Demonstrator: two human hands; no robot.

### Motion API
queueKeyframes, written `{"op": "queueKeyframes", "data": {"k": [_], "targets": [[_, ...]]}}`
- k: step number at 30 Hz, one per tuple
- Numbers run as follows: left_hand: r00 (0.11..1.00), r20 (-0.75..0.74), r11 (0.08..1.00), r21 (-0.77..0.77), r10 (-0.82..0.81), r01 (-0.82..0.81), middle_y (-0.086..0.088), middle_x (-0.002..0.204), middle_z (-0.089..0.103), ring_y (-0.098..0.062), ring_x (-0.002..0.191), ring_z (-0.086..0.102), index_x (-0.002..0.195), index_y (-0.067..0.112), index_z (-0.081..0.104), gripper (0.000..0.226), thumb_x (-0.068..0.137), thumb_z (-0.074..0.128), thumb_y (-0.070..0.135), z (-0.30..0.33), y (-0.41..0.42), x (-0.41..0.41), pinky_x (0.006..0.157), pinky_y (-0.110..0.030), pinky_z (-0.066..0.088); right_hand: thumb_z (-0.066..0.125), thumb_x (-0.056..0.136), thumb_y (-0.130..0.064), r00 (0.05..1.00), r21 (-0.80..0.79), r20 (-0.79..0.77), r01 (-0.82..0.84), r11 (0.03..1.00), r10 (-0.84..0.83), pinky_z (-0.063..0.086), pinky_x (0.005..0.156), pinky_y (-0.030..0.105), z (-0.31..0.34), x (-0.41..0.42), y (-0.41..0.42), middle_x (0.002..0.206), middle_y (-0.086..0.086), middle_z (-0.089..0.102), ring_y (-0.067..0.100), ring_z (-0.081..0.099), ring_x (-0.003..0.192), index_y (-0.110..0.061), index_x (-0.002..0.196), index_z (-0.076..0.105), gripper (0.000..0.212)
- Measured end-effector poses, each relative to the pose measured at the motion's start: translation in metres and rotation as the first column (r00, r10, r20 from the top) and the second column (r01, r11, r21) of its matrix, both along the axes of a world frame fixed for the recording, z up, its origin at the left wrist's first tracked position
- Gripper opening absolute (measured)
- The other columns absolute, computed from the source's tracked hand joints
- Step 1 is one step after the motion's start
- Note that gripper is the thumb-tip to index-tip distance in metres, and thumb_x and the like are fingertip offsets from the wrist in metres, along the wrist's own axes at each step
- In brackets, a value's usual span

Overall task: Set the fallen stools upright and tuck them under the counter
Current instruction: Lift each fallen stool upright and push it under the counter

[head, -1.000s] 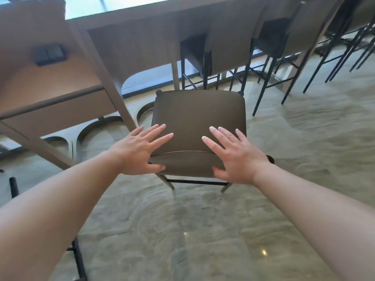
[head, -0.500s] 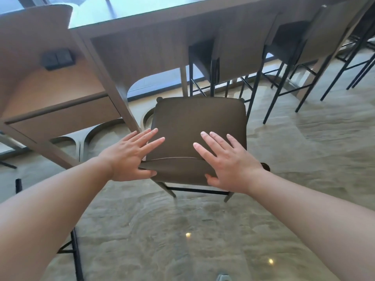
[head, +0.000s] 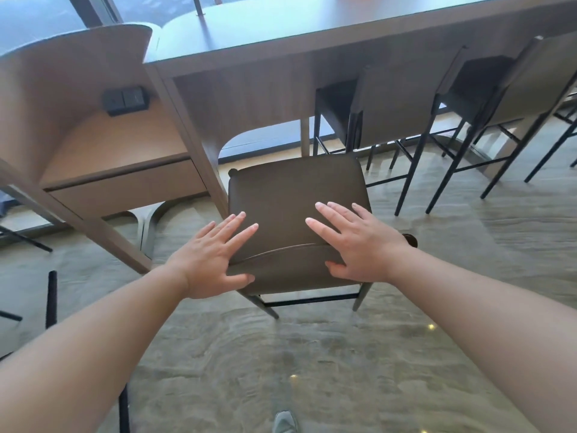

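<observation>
A brown stool (head: 293,195) stands upright on the floor, just in front of the long wooden counter (head: 312,32). Its seat faces me and its low backrest edge is nearest to me. My left hand (head: 212,257) lies flat on the left of that backrest edge, fingers straight and spread, thumb along the back face. My right hand (head: 356,242) rests flat on the right side in the same way. The stool's front legs are hidden beneath the seat.
Two upright stools (head: 390,107) (head: 505,85) stand tucked at the counter to the right. A slanted counter leg (head: 193,142) runs down just left of the stool. Black stool legs (head: 51,295) lie at the lower left. A wooden shelf unit with sockets (head: 125,100) is at left.
The view has lifted, so more of the counter top shows. Both hands stay flat on the stool's backrest edge, and the stool sits a little closer to the counter.
</observation>
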State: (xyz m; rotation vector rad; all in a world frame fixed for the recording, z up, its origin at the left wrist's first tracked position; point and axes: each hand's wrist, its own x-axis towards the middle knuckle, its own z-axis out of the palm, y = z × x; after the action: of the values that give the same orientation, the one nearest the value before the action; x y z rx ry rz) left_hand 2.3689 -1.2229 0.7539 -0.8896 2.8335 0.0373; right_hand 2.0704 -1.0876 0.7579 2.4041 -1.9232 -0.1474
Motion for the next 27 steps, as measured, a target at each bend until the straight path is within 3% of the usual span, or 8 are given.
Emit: {"op": "queueKeyframes", "data": {"k": [13, 27], "targets": [[0.997, -0.055, 0.998, 0.004, 0.055, -0.055, 0.01, 0.162, -0.024, -0.005, 0.147, -0.025, 0.14, 0.054, -0.032, 0.09, 0.079, 0.026, 0.084, 0.004, -0.041, -0.037, 0.122, -0.036, -0.008, 0.027, 0.083, -0.069, 1.0, -0.037, -0.021, 0.012, 0.999, -0.013, 0.014, 0.12, 0.052, 0.009, -0.041, -0.054, 0.165, 0.011, 0.007, 0.026, 0.009, 0.151, -0.029, 0.156, 0.005, 0.086], [0.993, -0.077, 0.996, -0.011, 0.085, -0.086, 0.012, 0.161, -0.023, 0.0, 0.144, -0.027, 0.144, 0.054, -0.027, 0.09, 0.078, 0.026, 0.086, 0.003, -0.084, -0.063, 0.118, -0.03, -0.013, 0.03, 0.084, -0.075, 1.0, -0.034, -0.002, -0.001, 0.999, 0.001, 0.005, 0.121, 0.053, 0.005, -0.075, -0.107, 0.166, 0.005, -0.003, 0.022, -0.003, 0.151, -0.034, 0.155, -0.002, 0.087]]}}
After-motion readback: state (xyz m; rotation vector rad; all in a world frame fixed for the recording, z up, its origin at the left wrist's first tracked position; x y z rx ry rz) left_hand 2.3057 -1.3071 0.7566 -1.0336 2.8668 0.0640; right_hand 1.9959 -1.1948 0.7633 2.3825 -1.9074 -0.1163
